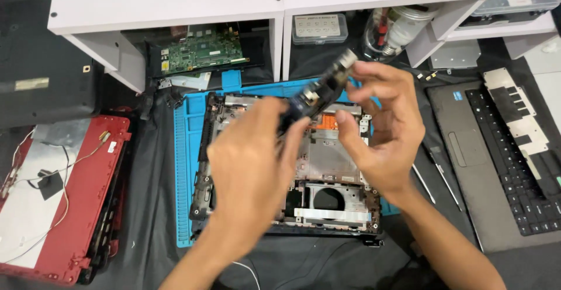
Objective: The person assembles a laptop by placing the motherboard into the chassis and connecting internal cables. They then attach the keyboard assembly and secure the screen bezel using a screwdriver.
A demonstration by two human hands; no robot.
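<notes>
A small dark component (pixel 318 91), blurred and hard to identify, is held in the air between both hands above the stripped laptop base (pixel 327 167). The grip of the left hand (pixel 251 161) is clenched on its lower end, though the fingertips are hidden behind the back of the hand. The grip of the right hand (pixel 383 123) is pinched on its upper, metallic end with thumb and forefinger.

The laptop base is laid on a blue mat (pixel 187 150), and much of its middle is covered by the hands. A red laptop lid (pixel 70 196) is cut off at the left edge, and a keyboard deck (pixel 502 155) at the right. A green circuit board (pixel 201 53) is partly shadowed inside a white shelf (pixel 163 1).
</notes>
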